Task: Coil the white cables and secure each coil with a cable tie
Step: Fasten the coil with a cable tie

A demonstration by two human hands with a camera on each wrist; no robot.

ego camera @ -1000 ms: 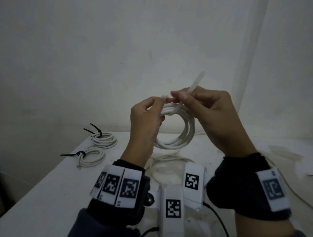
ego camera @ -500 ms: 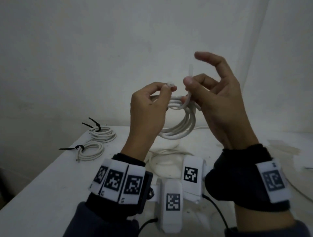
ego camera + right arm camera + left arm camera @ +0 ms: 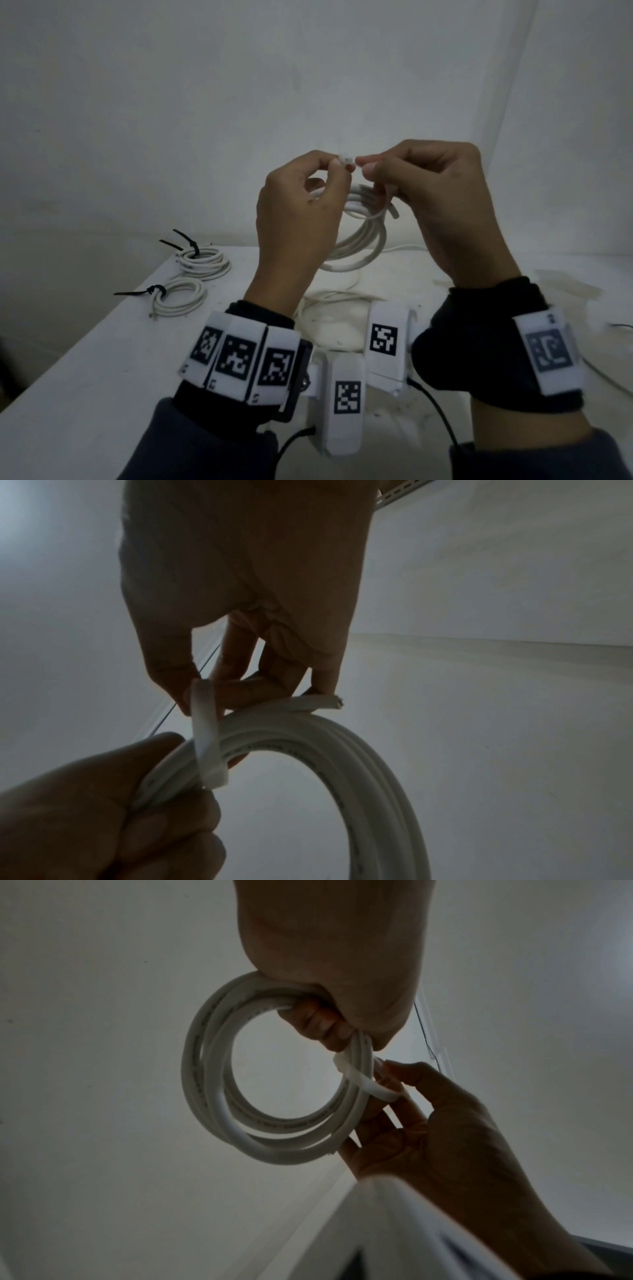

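Bare, dim room, kind unclear: plain white walls [image 3: 171, 120], white table [image 3: 85, 377], tied cable coils [image 3: 202, 262] at 10 o'clock.

White cable coil [image 3: 359, 236] is wearing a white tie [image 3: 368, 1084]. Two white coils [image 3: 191, 277] on the white table [image 3: 85, 377] are showing black ties [image 3: 186, 245].

Both hands raised chest-high: left hand [image 3: 301, 205], right hand [image 3: 442, 198], fingertips pinched, nearly touching

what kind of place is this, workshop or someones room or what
Probably a plain indoor workbench set up for cable bundling. A bare white table stands against a blank white wall, with two already tied cable coils lying on it. Nothing homely shows.
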